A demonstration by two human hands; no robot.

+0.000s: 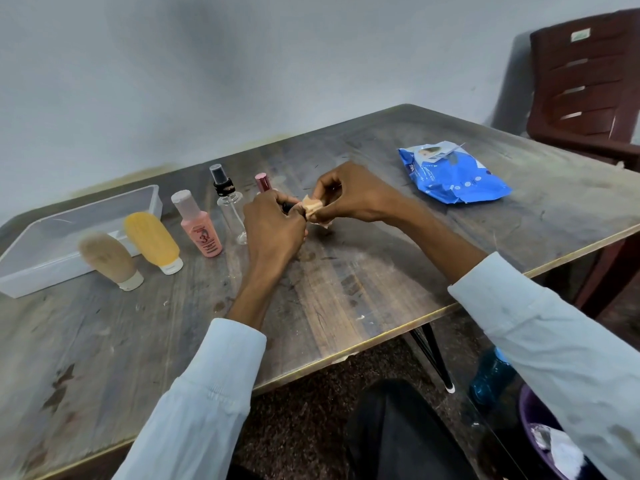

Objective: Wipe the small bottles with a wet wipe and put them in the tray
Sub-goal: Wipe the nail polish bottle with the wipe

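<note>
A worn, scuffed wooden bench [346,271] with pale scratches and dark stains stands against a plain grey-white wall, a yellowish stain running where the two meet. Beyond its far right corner is a dark red plastic chair [588,84]; under the near right edge, by the person's knee, sit a blue bottle [491,379] and a purple bin [533,427] on a speckled dark floor. Both forearms reach in from pale rolled sleeves and meet over the middle of the bench. The left hand [273,226] is curled, knuckles up, its fingers gripping a small dark item [288,206] that is mostly hidden, so what it is cannot be told. The right hand [349,195] is bent at the wrist, its thumb and fingers pinching a folded wipe [313,208] against that item, touching the left fingertips. Just behind the left hand stands a clear spray bottle [230,202] with a black top, and beside it a pink-capped bottle [262,182], largely hidden by the hands. Farther left of the left hand stand a pink bottle [201,225], then a yellow tube [152,242] and a tan tube [109,259], both on their white caps. Behind the tubes, at the far left, lies the clear tray [20,271] with no bottles in it. To the right of the right hand and well apart lies a blue wipes pack [453,174], its flap peeled up.
</note>
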